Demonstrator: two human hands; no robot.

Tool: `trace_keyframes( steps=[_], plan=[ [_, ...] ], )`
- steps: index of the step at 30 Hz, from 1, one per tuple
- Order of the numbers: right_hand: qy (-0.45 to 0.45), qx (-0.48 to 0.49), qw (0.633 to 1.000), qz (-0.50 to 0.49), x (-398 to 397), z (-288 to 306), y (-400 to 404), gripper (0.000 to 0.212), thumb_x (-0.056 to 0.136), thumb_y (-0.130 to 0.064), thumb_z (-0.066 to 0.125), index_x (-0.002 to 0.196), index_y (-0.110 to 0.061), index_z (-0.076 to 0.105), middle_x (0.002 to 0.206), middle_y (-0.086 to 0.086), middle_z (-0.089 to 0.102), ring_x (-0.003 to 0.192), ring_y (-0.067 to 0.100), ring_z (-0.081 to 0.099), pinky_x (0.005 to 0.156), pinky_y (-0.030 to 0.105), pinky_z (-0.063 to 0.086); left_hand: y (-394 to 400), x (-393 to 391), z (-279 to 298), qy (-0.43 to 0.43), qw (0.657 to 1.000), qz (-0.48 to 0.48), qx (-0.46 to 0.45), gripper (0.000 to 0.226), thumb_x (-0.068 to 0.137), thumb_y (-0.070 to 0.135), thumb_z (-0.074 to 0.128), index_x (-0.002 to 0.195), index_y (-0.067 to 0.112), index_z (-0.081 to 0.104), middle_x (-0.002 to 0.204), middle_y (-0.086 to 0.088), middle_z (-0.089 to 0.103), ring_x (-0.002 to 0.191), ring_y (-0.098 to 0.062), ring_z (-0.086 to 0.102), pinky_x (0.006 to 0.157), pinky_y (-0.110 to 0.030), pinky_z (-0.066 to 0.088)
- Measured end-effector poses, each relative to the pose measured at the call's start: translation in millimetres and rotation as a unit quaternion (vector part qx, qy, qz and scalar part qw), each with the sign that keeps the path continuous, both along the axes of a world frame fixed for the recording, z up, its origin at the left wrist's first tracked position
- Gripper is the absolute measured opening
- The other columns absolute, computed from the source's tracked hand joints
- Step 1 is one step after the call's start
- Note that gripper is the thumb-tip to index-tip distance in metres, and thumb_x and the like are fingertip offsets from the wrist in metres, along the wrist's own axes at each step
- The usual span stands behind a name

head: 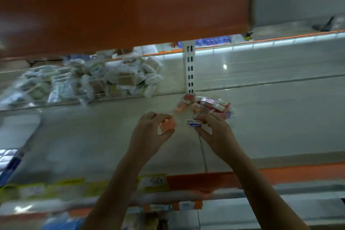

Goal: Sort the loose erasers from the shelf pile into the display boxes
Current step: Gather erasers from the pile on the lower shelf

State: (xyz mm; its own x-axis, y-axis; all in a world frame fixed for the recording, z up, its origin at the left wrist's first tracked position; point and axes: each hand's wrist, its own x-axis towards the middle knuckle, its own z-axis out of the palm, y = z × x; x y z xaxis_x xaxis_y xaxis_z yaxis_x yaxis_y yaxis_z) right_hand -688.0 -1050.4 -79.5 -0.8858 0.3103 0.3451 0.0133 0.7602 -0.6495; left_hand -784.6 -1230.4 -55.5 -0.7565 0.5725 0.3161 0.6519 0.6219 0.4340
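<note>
A small pile of loose erasers [214, 105] in pink, red and white wrappers lies at the back of the grey shelf [93, 140], by the white slotted upright. Just in front of the pile, my left hand [149, 134] pinches an orange-pink eraser [167, 124] between thumb and fingers. My right hand [216, 132] grips a white eraser with a blue label [195, 123], its fingertips close to the pile. No display box can be made out; the picture is blurred.
A wire basket [89, 97] heaped with plastic-wrapped packs stands at the back left. An orange shelf front [121, 9] hangs overhead. Yellow and orange price tags [155, 181] line the shelf's front edge. Blue packs [7, 160] lie at the left edge.
</note>
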Motion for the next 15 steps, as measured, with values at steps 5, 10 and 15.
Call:
trace_keyframes(
  steps=[5, 10, 15],
  plan=[
    [0.026, -0.012, 0.998, 0.064, -14.9, 11.3, -60.6, 0.025, 0.083, -0.014, 0.069, 0.108, -0.014, 0.066, 0.101, -0.002, 0.062, 0.09, 0.011, 0.052, 0.08, 0.021, 0.041, -62.9, 9.7, 15.9, -0.025, 0.998, 0.049, 0.043, 0.036, 0.075, 0.028, 0.075, 0.11, 0.024, 0.065, 0.093, 0.005, 0.056, 0.083, -0.009, 0.045, 0.071, -0.02, 0.033],
    [0.035, -0.003, 0.991, 0.13, -31.7, 17.8, -133.3, 0.024, 0.082, -0.014, 0.069, 0.106, -0.016, 0.067, 0.096, -0.007, 0.061, 0.088, 0.009, 0.052, 0.078, 0.022, 0.043, -142.5, 16.7, 23.5, -0.026, 0.994, 0.092, 0.057, 0.031, 0.076, 0.022, 0.074, 0.105, 0.023, 0.064, 0.092, 0.013, 0.055, 0.086, -0.011, 0.048, 0.069, -0.012, 0.033],
    [0.05, 0.003, 0.982, 0.184, -48.8, 21.4, -223.9, 0.024, 0.079, -0.008, 0.072, 0.103, -0.012, 0.069, 0.092, 0.001, 0.065, 0.083, 0.009, 0.05, 0.075, 0.02, 0.039, -235.2, 17.8, 24.5, -0.052, 0.983, 0.159, 0.072, 0.028, 0.071, 0.017, 0.076, 0.096, 0.021, 0.062, 0.09, 0.01, 0.06, 0.087, -0.016, 0.053, 0.077, -0.025, 0.04]
  ],
)
